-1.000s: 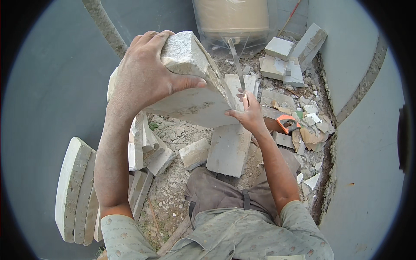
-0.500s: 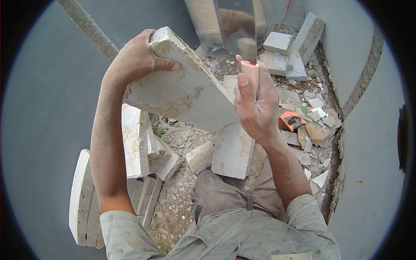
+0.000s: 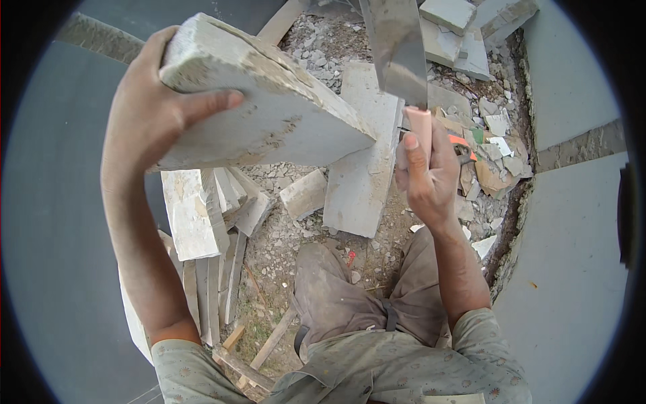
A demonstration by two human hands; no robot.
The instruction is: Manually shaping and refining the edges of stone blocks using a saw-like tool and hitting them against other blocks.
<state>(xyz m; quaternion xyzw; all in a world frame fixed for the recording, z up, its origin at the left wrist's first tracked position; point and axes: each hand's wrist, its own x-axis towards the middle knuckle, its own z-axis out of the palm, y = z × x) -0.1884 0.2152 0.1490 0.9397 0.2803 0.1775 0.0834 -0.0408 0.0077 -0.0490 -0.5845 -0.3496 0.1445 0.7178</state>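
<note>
My left hand [image 3: 148, 114] grips the top left corner of a pale rough-edged block [image 3: 262, 124], held raised and tilted. Its right end is over a slab [image 3: 353, 205] lying on the rubble; whether they touch I cannot tell. My right hand [image 3: 427, 172] is closed round the pale pink handle of a broad metal blade [image 3: 393, 47], held upright to the right of the block. An orange-handled saw [image 3: 464, 149] lies partly hidden behind my right hand.
Several block pieces [image 3: 188, 222] are stacked at left, more [image 3: 444, 17] lie at top right. Broken chips and cardboard [image 3: 505, 165] cover the ground at right, beside a grey wall [image 3: 572, 222]. A dark grey surface [image 3: 60, 222] bounds the left, near wooden sticks [image 3: 269, 343].
My left hand and the block have moved up and left in the view. My right hand rose with the blade upright, then shifted rightward. The scene has shifted as the head moved.
</note>
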